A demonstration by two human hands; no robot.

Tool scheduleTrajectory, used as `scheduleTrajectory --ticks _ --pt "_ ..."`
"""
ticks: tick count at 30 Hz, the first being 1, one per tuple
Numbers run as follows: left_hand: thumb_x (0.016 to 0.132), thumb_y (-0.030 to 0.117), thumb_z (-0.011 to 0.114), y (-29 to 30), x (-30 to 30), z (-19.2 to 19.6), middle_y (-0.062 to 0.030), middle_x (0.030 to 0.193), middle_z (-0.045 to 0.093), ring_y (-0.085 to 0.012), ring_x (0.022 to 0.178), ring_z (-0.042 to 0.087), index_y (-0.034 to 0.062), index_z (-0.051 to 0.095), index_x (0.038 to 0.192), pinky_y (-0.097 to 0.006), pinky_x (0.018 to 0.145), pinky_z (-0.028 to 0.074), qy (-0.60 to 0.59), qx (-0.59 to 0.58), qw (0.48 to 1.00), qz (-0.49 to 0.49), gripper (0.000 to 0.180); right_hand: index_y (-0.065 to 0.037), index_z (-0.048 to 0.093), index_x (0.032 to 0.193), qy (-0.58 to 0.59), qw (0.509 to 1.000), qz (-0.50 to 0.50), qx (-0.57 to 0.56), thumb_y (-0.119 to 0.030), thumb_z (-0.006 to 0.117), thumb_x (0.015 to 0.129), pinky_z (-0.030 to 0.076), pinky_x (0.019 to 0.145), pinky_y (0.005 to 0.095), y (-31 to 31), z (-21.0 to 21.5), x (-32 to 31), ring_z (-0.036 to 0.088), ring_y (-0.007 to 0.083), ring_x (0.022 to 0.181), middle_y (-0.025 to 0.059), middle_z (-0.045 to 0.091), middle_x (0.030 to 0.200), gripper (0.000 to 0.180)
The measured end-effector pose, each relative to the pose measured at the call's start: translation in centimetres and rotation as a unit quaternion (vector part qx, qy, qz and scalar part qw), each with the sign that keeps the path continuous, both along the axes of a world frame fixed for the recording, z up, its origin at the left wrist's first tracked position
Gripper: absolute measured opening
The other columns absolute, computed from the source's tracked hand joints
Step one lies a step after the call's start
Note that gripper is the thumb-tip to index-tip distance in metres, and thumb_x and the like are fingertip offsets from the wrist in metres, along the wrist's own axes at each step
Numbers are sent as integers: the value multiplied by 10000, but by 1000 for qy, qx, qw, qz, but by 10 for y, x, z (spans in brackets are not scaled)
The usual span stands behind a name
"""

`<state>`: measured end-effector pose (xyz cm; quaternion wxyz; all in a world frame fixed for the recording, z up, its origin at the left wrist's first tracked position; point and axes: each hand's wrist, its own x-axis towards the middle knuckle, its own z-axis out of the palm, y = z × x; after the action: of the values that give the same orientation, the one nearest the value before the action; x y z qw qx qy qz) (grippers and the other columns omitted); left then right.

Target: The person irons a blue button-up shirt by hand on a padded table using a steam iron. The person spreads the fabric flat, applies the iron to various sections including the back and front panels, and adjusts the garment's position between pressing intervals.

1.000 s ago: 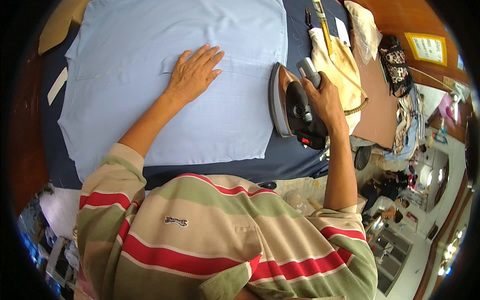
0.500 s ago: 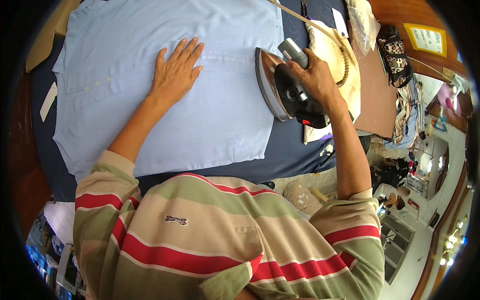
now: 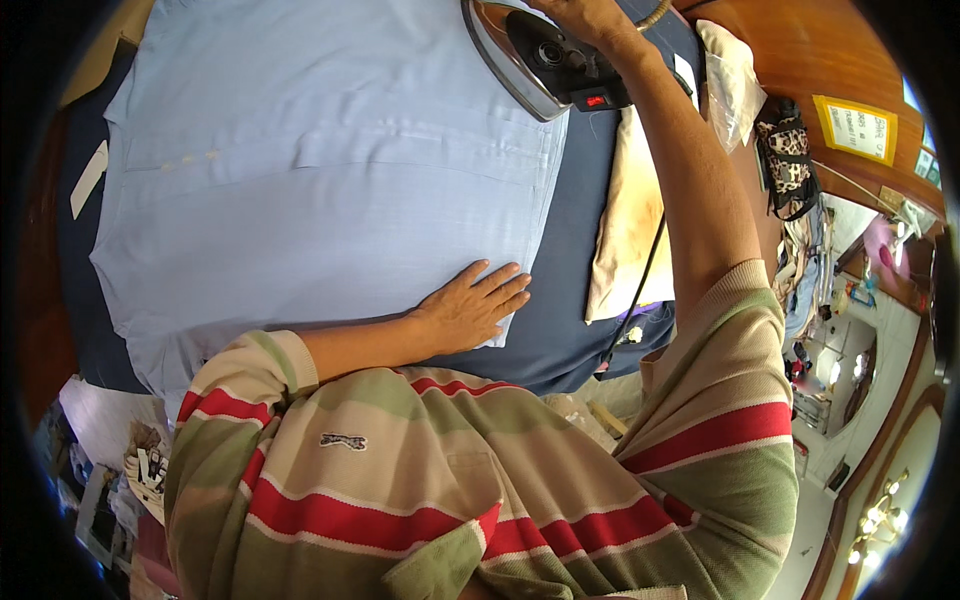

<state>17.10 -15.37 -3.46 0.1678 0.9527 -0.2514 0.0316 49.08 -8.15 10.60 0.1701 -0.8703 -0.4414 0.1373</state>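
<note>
A light blue buttoned shirt [image 3: 330, 220] lies spread out on a dark navy cloth [image 3: 570, 260]. My left hand [image 3: 474, 306] rests flat on the shirt's lower right corner, fingers spread. At the far right edge of the shirt stands an iron [image 3: 545, 60] with a dark body and a metal soleplate. My right hand [image 3: 585, 14] is closed around its handle, partly cut off by the upper rim of the picture. The iron's front part lies over the shirt's hem side. A red switch shows at its heel.
A cream cloth pad [image 3: 625, 230] lies to the right, with a black cord [image 3: 648, 270] running across it. A white tag [image 3: 89, 180] is at the left edge. Farther right are a clear plastic bag [image 3: 732, 95], a leopard-print bag [image 3: 788, 165] and piled clothes [image 3: 803, 265].
My right hand has pushed the iron away toward the far edge and slightly left. My left hand has slid from the shirt's middle to its near right corner.
</note>
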Motion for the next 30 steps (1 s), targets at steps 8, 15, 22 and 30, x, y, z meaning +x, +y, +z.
scheduleTrajectory --ticks 8,15,22,30 --pt "874 447 456 -5 -2 -4 -37 1435 318 -198 1345 220 155 421 1330 -464 1042 201 12 -14 1000 12 543 -25 608 1013 -67 997 -16 -41 -325 585 773 480 709 428 -16 -8 -7 616 395 858 264 622 854 385" --pt "866 410 473 -6 -5 2 -18 1439 317 -185 1341 233 170 425 1328 -474 1015 254 19 8 999 31 523 -23 578 1053 -40 997 68 -21 -298 597 783 478 681 394 -20 2 -10 620 273 771 190 637 814 386" --pt "865 379 470 -53 -24 13 -83 1452 286 -207 1344 233 155 398 1350 -482 1018 253 40 24 984 173 539 -13 577 1018 -25 977 210 -25 -364 615 780 476 714 396 -41 33 -81 619 354 835 239 627 867 425" --pt "880 366 453 -107 -45 4 -137 1468 235 -246 1371 183 115 372 1364 -436 1063 220 82 -7 976 203 551 -70 573 1071 -47 933 343 -95 -454 594 800 499 688 419 -102 -7 -177 636 356 752 179 648 767 470"
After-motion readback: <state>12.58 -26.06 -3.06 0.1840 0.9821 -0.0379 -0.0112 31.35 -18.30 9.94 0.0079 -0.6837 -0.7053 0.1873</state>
